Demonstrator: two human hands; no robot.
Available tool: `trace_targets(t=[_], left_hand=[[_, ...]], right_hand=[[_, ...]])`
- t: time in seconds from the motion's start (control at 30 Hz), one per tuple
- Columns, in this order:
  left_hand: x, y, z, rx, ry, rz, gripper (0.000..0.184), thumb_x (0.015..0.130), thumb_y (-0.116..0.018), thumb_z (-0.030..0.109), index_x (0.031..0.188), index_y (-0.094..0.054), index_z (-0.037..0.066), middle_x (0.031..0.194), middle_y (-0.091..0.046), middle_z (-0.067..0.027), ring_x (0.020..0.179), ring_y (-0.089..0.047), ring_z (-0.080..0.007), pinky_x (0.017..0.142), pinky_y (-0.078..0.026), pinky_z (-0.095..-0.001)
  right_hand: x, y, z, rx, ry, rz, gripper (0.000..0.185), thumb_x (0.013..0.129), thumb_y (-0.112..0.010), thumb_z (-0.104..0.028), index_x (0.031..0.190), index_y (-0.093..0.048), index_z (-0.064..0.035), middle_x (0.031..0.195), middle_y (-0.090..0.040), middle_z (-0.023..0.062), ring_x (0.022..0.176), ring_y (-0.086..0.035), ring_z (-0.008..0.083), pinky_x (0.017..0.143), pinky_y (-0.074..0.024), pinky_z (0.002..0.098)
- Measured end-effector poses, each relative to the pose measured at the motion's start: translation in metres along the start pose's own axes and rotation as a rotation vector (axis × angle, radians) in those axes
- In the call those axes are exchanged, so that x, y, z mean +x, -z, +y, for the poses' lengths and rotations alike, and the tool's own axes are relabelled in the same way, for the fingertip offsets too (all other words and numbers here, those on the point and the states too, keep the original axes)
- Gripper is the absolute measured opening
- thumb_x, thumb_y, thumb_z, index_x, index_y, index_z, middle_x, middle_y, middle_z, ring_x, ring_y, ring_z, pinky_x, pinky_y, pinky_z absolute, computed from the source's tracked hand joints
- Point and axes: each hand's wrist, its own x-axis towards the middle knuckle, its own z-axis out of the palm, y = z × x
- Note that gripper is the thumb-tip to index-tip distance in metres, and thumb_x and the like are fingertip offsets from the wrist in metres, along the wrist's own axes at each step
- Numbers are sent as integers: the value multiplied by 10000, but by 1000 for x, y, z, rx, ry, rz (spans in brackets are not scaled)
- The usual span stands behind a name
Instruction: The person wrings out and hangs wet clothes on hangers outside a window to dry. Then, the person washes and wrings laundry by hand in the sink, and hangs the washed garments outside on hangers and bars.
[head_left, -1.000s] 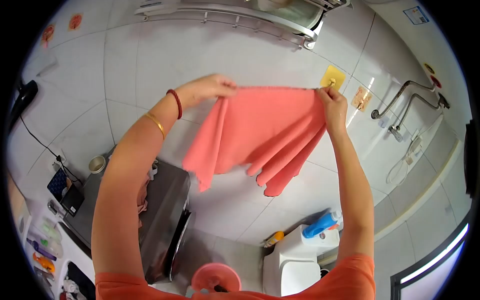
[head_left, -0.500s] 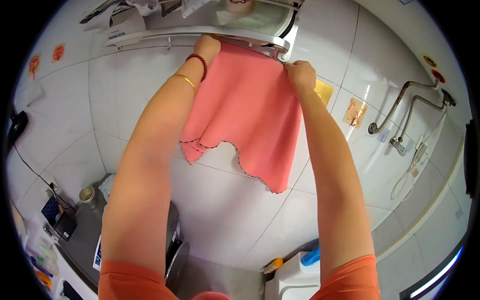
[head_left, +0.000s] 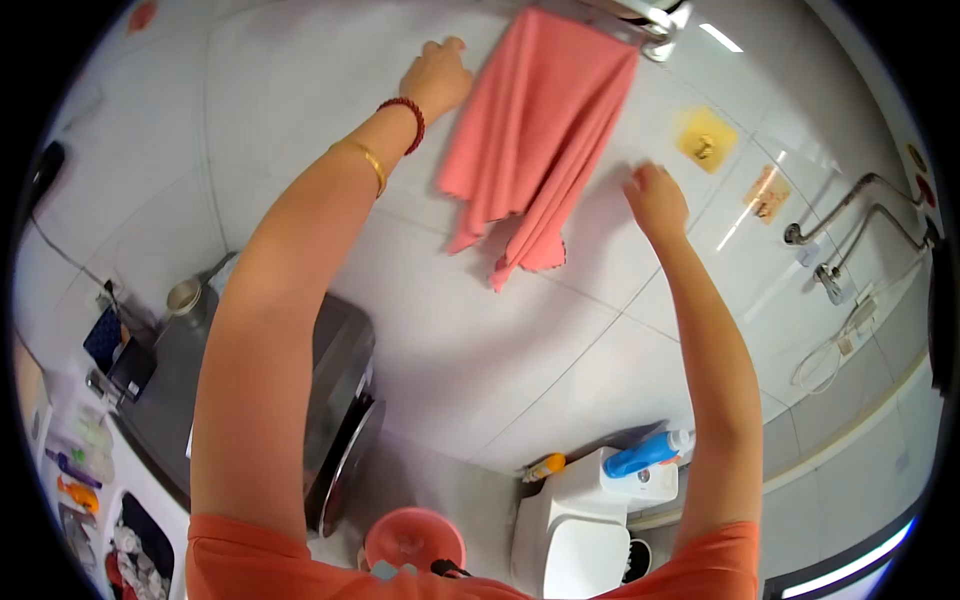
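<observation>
A coral-pink cloth [head_left: 545, 110] hangs in folds by its upper edge near the metal rack [head_left: 665, 25] at the top of the view. My left hand [head_left: 438, 78] is raised just left of the cloth, apart from it, fingers curled with nothing visible in them. My right hand [head_left: 657, 200] is to the right of the cloth's lower part, not touching it; its fingers are bent in and no object shows in them. A dark red bracelet and a gold bangle circle my left wrist.
Below are a pink basin [head_left: 415, 538], a white toilet [head_left: 585, 555] with a blue bottle [head_left: 645, 455] on its tank, and a grey washing machine [head_left: 340, 350] at left. Shower pipes [head_left: 850, 210] run along the right wall, near yellow hooks [head_left: 706, 140].
Both hands have let go of the cloth, which now hangs by itself, gathered narrower. My left hand has moved to its left, my right hand down and to the right. The view has shifted.
</observation>
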Motion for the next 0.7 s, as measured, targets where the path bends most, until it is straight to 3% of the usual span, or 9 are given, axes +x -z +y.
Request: trace_targets(t=[0.03,0.1,0.17,0.23,0.37,0.43,0.53,0.63,0.7], left_hand=[[-17,2,-18,14,-66,-52,366,793,-531,222,1137,-498,98,1190,-437,-187,1050,-483,-348,876,-408,-391],[-54,5,-52,-14,-99,-148,302,785,-540,222,1066,-559,111,1147,-464,-174,1016,-500,-333,851,-424,-396],[-100,14,-86,-138,-145,-230,257,775,-568,242,978,-598,87,1112,-483,-176,981,-511,-325,811,-436,-386],[-161,31,-111,-296,-48,-266,226,766,-582,234,908,-616,62,977,-549,-167,878,-548,-275,742,-448,-357],[-293,91,-145,-482,99,-396,204,742,-575,182,847,-622,13,665,-581,-113,644,-544,-178,613,-436,-305],[-346,145,-148,-303,240,-515,226,748,-587,198,916,-612,48,834,-559,-91,700,-525,-164,645,-430,-302],[-430,187,-184,-236,359,-450,227,764,-579,195,926,-607,38,841,-554,-80,711,-514,-153,646,-422,-289],[-516,257,-167,-332,712,-266,209,782,-574,172,942,-606,41,854,-551,-69,786,-517,-141,696,-419,-265],[-578,286,-167,-131,734,-125,179,785,-586,110,943,-602,28,924,-561,-76,791,-543,-137,706,-447,-258]], right_hand=[[-28,-10,18,101,54,-5,286,771,-477,-314,884,-600,-82,879,-593,143,896,-554,312,734,-432,412],[-88,-17,41,265,-58,-172,256,731,-557,-252,867,-604,-41,843,-599,159,826,-565,306,721,-438,378],[-145,-29,65,400,-240,-313,235,742,-589,-232,862,-604,-30,762,-602,113,746,-571,217,657,-452,322],[-186,-17,51,606,-425,-486,223,779,-583,-219,935,-587,-61,808,-573,21,719,-527,109,569,-441,246],[-236,9,3,829,-419,-661,154,835,-534,-198,914,-558,-68,786,-524,3,719,-492,108,631,-426,246],[-258,13,-18,897,-408,-694,141,844,-538,-206,903,-558,-80,782,-513,-11,727,-484,96,640,-418,241],[-285,-2,-28,982,-386,-810,134,845,-541,-201,911,-556,-85,791,-511,-19,723,-475,84,639,-414,236],[-315,-14,-45,1027,-340,-954,131,845,-537,-188,924,-554,-84,805,-515,-21,722,-470,78,638,-410,230],[-337,-24,-59,1062,-322,-1028,131,845,-533,-178,932,-554,-82,815,-519,-21,724,-469,75,637,-410,227]])
